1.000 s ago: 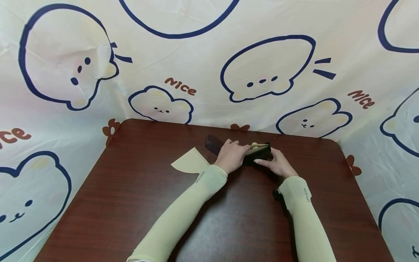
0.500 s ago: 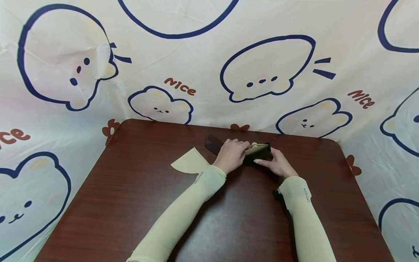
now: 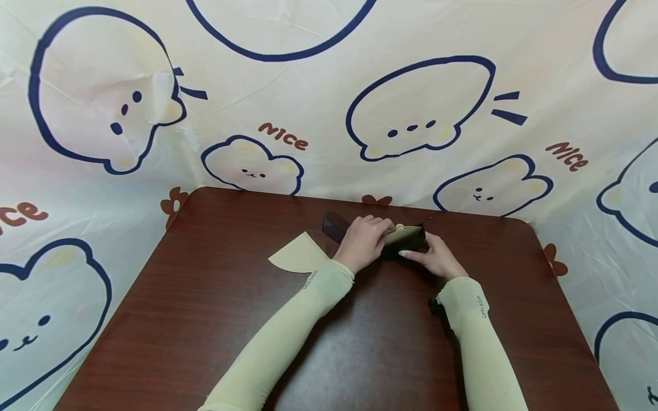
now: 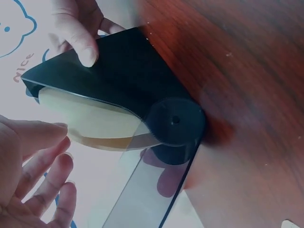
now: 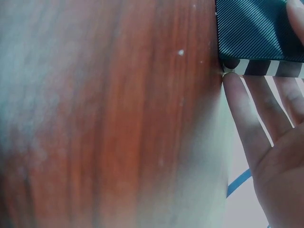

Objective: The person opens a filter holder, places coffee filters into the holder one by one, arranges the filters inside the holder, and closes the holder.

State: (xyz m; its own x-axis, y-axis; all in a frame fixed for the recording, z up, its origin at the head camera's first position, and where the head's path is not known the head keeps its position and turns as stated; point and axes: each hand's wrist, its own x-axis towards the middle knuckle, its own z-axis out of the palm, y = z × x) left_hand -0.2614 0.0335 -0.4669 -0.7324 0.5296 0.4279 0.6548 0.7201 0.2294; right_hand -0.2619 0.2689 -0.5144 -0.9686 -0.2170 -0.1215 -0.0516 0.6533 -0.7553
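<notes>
A black wedge-shaped coffee filter holder [image 4: 114, 71] stands on the table, its clear hinged lid [image 4: 140, 194] swung open to the left. Inside it sit cream paper coffee filters [image 4: 90, 114], their curved edges showing at the opening. My right hand [image 3: 438, 258] grips the holder's right end, thumb on the near face and fingers [image 5: 244, 111] behind. Beside the filters is my left hand [image 3: 362, 242]; in the left wrist view its thumb tip lies right at the paper's edge, fingers loosely bent and holding nothing. One loose fan-shaped coffee filter [image 3: 297, 254] lies flat, left of the holder.
The dark brown wooden table [image 3: 247, 342] reaches back to a cream cloth backdrop [image 3: 329, 103] printed with cartoon animals, which also hangs along both sides. A sleeve [image 3: 288, 331] covers the left forearm and passes close to the loose filter.
My left hand has shifted slightly left and its fingers have risen a little at the filters. The front filter in the holder shows more of its face. The right hand stays put.
</notes>
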